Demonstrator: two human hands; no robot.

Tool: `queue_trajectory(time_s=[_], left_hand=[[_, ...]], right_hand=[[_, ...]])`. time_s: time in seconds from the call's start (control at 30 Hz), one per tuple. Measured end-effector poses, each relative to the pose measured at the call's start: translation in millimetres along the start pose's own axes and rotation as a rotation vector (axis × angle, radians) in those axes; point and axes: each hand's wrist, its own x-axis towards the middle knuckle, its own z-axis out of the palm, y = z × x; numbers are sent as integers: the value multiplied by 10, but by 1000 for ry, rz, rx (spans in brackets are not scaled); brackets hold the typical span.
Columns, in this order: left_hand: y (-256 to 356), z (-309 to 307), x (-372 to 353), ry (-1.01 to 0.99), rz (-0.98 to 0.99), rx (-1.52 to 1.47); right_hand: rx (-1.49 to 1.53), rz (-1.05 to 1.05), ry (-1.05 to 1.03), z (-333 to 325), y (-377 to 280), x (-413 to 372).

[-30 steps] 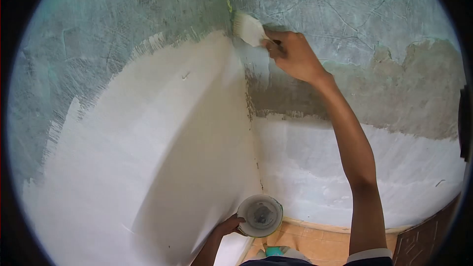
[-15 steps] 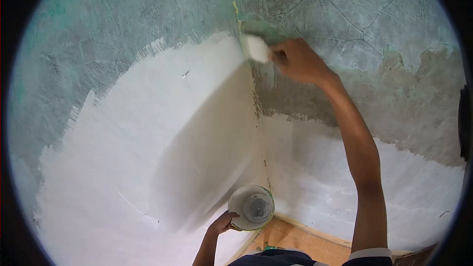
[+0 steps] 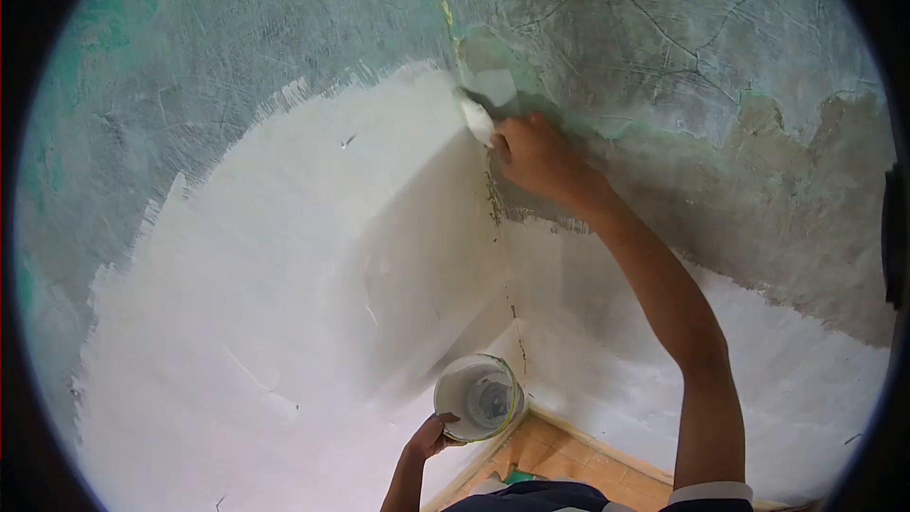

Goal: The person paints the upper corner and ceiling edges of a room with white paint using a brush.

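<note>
My right hand (image 3: 538, 156) is closed around a paintbrush (image 3: 477, 119) whose bristle end is covered in white paint. The brush touches the wall corner, at the upper end of the white-coated area. Its handle is hidden inside my fist. Low in the view, my left hand (image 3: 432, 434) grips the rim of a paint bucket (image 3: 468, 400), thumb over the edge. The bucket is tilted toward me and shows greyish-white paint at its bottom. A fresh white patch (image 3: 495, 86) lies on the right wall just above the brush.
The left wall (image 3: 237, 322) is largely white below a ragged brushed edge, bluish-green above. Bare grey plaster with cracks covers the upper right wall (image 3: 664, 38); its lower part is white. A nail (image 3: 348, 141) sticks out of the left wall. Orange floor tiles (image 3: 559, 450) show below.
My right hand has moved down and left with the paintbrush, onto the corner line. A white patch now shows on the right wall where the brush was. The bucket has barely shifted.
</note>
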Motion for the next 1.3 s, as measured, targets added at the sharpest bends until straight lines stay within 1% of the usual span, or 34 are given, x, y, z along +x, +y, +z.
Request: queue_trajectory(time_s=[0.07,0.1,0.17,0.2,0.27,0.3,0.37,0.4,0.47,0.6,0.67,0.7,0.77,0.9,0.97,1.0,1.07,1.1,1.17,1.2,1.27,1.3], left_hand=[[-58,29,-31,0,13,-18],[-66,55,-50,4,32,-39],[-80,80,-53,3,57,-64],[-102,60,-63,19,52,-61],[-154,32,-87,43,43,-59],[-173,33,-103,59,35,-83],[-192,35,-117,74,24,-105],[-185,57,-147,90,19,-112],[-164,56,-108,97,11,-114],[-251,57,-123,115,3,-137],[-210,54,-40,111,2,-136],[-220,63,-66,106,8,-121],[-257,63,-91,105,7,-109],[-314,9,-34,138,12,-136],[-390,-25,-42,148,12,-128],[-425,-36,-46,153,18,-151],[-478,-71,-67,159,27,-168],[-497,-84,-78,158,27,-160],[-506,-108,-36,152,32,-149],[-517,-93,-58,173,23,-153],[-540,-88,-99,199,11,-156],[-543,-105,-96,193,-2,-159]], right_hand=[[1,38,-314,-277,-45,-19],[1,35,-313,-400,-94,2],[285,147,-202,-637,-197,71],[286,138,-199,-718,-245,141],[-16,5,21,-813,-292,286],[-11,7,22,-840,-310,345],[-179,-77,69,-863,-325,456],[-178,-75,69,-818,-296,490],[-177,-93,144,-636,-191,515],[-269,-68,150,-267,-187,465],[-395,7,77,-138,-315,393],[-393,7,78,-114,-372,378],[-423,7,-20,-82,-453,340],[-405,-53,-6,-168,-400,301],[-339,-120,-48,-219,-318,212],[-337,-118,-49,-304,-251,173],[-303,-72,-192,-524,-158,170],[-304,-71,-188,-604,-185,211],[-232,-19,-74,-718,-221,301],[-229,-18,-71,-698,-221,368],[-216,31,57,-614,-264,536],[-214,35,59,-514,-264,558]])
